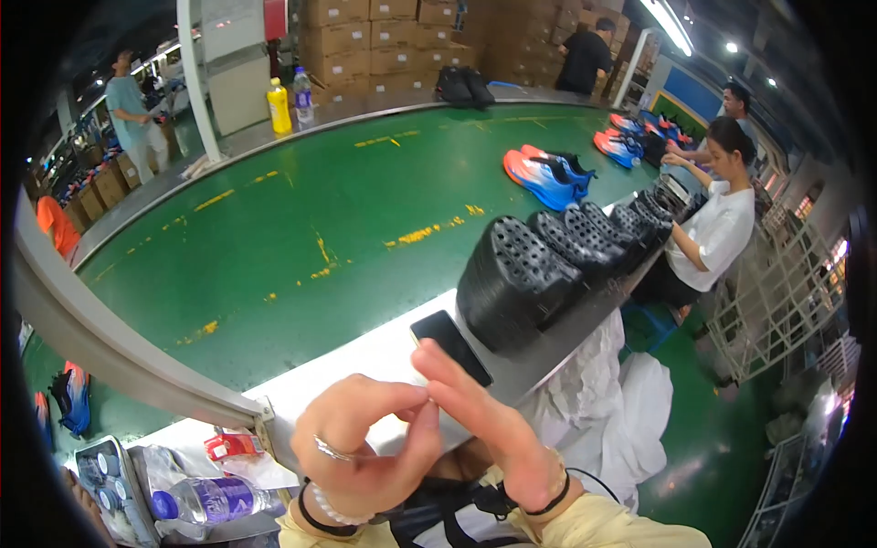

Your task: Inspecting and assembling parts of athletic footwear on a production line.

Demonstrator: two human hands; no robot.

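My left hand [361, 443], with a ring on one finger and a beaded bracelet at the wrist, pinches thumb and forefinger together. Whatever the pinch may hold is too small to make out. Its tips meet the fingers of my right hand [489, 434], which is seen edge-on with fingers stretched out. Just beyond the hands lies a dark-screened phone [461, 350] on the white ledge [352, 363]. Right of the phone stand several stacks of black perforated shoe-shaped pieces [516, 283], lined up along the ledge.
Blue-and-orange sneakers [548, 178] sit on the green conveyor belt [301, 228]. A purple-labelled water bottle [215, 500] lies by a grey bin [114, 489] at lower left. White plastic sheeting [626, 420] hangs at right. A co-worker [722, 219] in white sits farther along the line.
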